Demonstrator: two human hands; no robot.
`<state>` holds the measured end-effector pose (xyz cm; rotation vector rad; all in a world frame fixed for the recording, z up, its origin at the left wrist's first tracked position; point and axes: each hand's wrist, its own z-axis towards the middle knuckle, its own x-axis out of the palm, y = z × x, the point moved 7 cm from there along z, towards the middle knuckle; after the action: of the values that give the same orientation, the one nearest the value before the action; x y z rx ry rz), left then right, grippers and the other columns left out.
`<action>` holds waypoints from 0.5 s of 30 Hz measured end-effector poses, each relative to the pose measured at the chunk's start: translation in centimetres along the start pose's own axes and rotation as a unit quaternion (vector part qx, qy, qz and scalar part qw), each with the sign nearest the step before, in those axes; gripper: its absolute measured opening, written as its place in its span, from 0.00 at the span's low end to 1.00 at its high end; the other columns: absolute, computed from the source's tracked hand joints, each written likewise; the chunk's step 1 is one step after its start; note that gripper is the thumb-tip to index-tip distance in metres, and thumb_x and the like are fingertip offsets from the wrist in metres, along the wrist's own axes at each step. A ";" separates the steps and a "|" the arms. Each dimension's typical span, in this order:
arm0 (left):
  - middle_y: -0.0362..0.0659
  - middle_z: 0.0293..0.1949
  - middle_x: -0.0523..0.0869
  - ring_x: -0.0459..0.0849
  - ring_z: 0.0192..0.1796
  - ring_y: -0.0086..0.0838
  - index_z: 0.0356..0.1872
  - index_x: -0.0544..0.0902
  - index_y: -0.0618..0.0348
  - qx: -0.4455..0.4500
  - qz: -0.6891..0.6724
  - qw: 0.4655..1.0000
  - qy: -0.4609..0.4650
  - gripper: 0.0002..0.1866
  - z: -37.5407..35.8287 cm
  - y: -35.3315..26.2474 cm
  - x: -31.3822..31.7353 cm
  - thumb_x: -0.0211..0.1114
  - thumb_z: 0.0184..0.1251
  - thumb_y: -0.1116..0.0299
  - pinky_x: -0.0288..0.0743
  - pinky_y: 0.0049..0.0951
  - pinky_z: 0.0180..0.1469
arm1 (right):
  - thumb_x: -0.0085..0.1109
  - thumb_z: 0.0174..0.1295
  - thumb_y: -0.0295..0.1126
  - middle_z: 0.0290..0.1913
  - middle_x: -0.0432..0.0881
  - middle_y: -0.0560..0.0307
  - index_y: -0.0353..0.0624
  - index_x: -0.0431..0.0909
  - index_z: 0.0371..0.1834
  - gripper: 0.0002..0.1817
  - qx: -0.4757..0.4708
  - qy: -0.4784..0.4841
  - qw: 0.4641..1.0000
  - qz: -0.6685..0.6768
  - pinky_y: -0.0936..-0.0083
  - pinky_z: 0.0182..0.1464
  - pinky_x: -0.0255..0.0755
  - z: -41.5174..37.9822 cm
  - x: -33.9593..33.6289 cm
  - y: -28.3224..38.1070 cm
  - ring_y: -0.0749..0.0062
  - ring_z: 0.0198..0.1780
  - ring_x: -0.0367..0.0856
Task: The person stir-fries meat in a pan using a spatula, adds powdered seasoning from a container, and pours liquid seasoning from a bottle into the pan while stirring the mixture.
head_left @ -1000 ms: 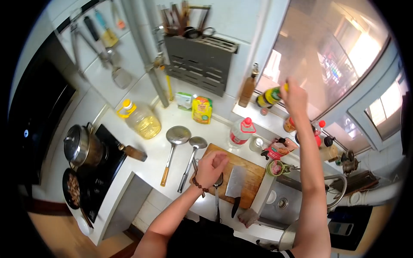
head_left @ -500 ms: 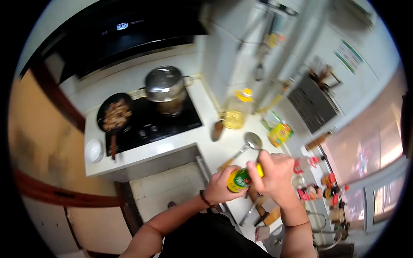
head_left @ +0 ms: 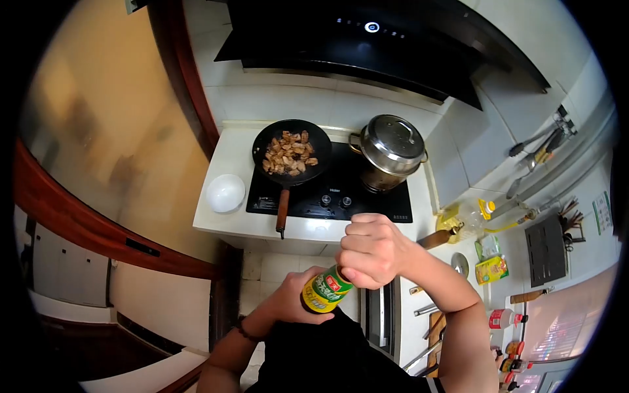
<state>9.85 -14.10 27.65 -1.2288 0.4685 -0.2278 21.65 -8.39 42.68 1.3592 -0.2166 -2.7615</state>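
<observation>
My left hand [head_left: 296, 296] is closed around the body of a sauce bottle [head_left: 325, 292] with a green and yellow label. The bottle is tilted, its top toward the upper right, in front of my black shirt. My right hand [head_left: 372, 249] is wrapped over the bottle's top end in a fist and hides the cap. Beyond the hands, a black frying pan [head_left: 321, 139] with a wooden handle sits on the hob [head_left: 301, 208]. Browned meat pieces [head_left: 288, 154] lie in the pan.
A lidded steel pot [head_left: 393, 147] stands right of the pan, and a white bowl [head_left: 226, 193] left of it. An oil jug [head_left: 468, 219], a ladle [head_left: 460, 263] and a yellow packet [head_left: 491, 270] are on the right counter. The range hood [head_left: 367, 49] hangs above.
My view has swung from the right counter to the hob. Both hands have come along with the bottle; the right hand now covers the top where yellow showed before.
</observation>
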 end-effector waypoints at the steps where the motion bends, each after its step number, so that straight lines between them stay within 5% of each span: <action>1: 0.47 0.44 0.90 0.91 0.45 0.33 0.58 0.79 0.63 -0.014 -0.016 1.000 0.006 0.39 0.2 0.6 -1.3 0.88 0.44 0.60 0.84 0.32 0.51 | 0.61 0.59 0.34 0.21 0.67 0.57 0.43 0.74 0.25 0.10 -0.044 0.001 0.999 0.014 0.66 0.27 0.64 1.0 0.2 -0.9 0.63 0.22 0.68; 3: 0.47 0.44 0.90 0.91 0.45 0.33 0.57 0.80 0.62 -0.017 0.004 1.000 -0.015 0.39 0.4 2.5 -4.0 0.88 0.44 0.60 0.84 0.32 0.52 | 0.58 0.67 0.38 0.27 0.70 0.53 0.40 0.79 0.36 0.12 -0.043 -0.028 0.996 0.076 0.64 0.31 0.68 0.8 0.5 -3.9 0.59 0.27 0.70; 4: 0.46 0.45 0.90 0.91 0.45 0.33 0.57 0.80 0.62 -0.018 0.020 0.999 -0.032 0.38 0.5 3.6 -5.2 0.89 0.44 0.61 0.84 0.32 0.53 | 0.54 0.73 0.39 0.28 0.74 0.55 0.40 0.78 0.37 0.13 0.002 -0.162 0.975 0.155 0.69 0.31 0.68 -0.3 0.6 -6.7 0.67 0.26 0.70; 5: 0.46 0.45 0.90 0.91 0.47 0.33 0.58 0.80 0.62 -0.064 0.016 0.997 -0.047 0.38 0.4 4.9 -6.3 0.89 0.44 0.61 0.83 0.33 0.55 | 0.50 0.76 0.40 0.29 0.77 0.56 0.39 0.77 0.35 0.16 0.175 -0.206 0.942 0.198 0.73 0.31 0.67 -2.6 1.5 -9.7 0.73 0.27 0.71; 6: 0.45 0.46 0.90 0.91 0.47 0.31 0.58 0.80 0.62 -0.072 -0.015 0.994 -0.086 0.39 0.6 5.7 -7.2 0.89 0.43 0.61 0.83 0.33 0.55 | 0.47 0.80 0.42 0.31 0.79 0.56 0.39 0.76 0.34 0.19 0.343 -0.241 0.877 0.236 0.77 0.31 0.66 -5.8 2.8 -12.2 0.78 0.27 0.71; 8: 0.45 0.46 0.90 0.90 0.47 0.30 0.59 0.79 0.62 -0.110 -0.038 0.983 -0.140 0.40 0.7 8.5 -8.7 0.89 0.42 0.62 0.83 0.32 0.56 | 0.42 0.84 0.48 0.29 0.80 0.59 0.39 0.76 0.33 0.26 0.494 -0.310 0.735 0.346 0.82 0.28 0.62 -13.5 9.5 -18.5 0.86 0.25 0.69; 9: 0.44 0.46 0.90 0.89 0.48 0.28 0.59 0.78 0.62 -0.121 -0.038 0.982 -0.138 0.41 1.5 8.9 -9.4 0.88 0.40 0.63 0.83 0.32 0.56 | 0.42 0.84 0.54 0.25 0.79 0.59 0.38 0.78 0.33 0.30 0.588 -0.323 0.616 0.413 0.82 0.24 0.59 -19.4 15.3 -21.3 0.85 0.21 0.66; 10: 0.43 0.46 0.89 0.89 0.48 0.27 0.59 0.77 0.62 -0.145 0.004 0.979 -0.141 0.41 1.3 10.6 -10.0 0.88 0.40 0.65 0.83 0.32 0.57 | 0.44 0.80 0.61 0.26 0.78 0.58 0.38 0.78 0.33 0.35 0.652 -0.271 0.555 0.439 0.83 0.22 0.59 -24.3 20.3 -22.8 0.81 0.20 0.66; 12: 0.43 0.46 0.89 0.88 0.49 0.27 0.58 0.78 0.62 -0.170 -0.010 0.976 -0.136 0.40 1.8 12.2 -10.6 0.88 0.40 0.65 0.82 0.32 0.58 | 0.48 0.80 0.58 0.23 0.78 0.57 0.35 0.79 0.33 0.33 0.731 -0.267 0.431 0.458 0.79 0.17 0.53 -33.1 28.6 -24.5 0.81 0.15 0.59; 13: 0.43 0.46 0.89 0.88 0.49 0.27 0.58 0.78 0.62 -0.176 -0.011 0.976 -0.128 0.40 2.5 13.1 -10.8 0.88 0.40 0.65 0.82 0.32 0.58 | 0.50 0.80 0.55 0.23 0.79 0.57 0.35 0.80 0.32 0.31 0.747 -0.294 0.392 0.449 0.79 0.17 0.57 -37.1 31.8 -25.5 0.80 0.15 0.64; 15: 0.43 0.47 0.89 0.88 0.49 0.27 0.57 0.78 0.62 -0.182 0.001 0.978 -0.104 0.40 3.1 14.0 -10.8 0.88 0.40 0.64 0.82 0.31 0.58 | 0.49 0.81 0.51 0.24 0.81 0.57 0.37 0.80 0.31 0.28 0.805 -0.241 0.416 0.348 0.79 0.17 0.66 -40.3 33.8 -26.4 0.79 0.17 0.73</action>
<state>0.56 -2.38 17.69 -1.5925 0.3364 -0.0080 33.20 9.84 -12.07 -0.1093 -2.9464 -1.3361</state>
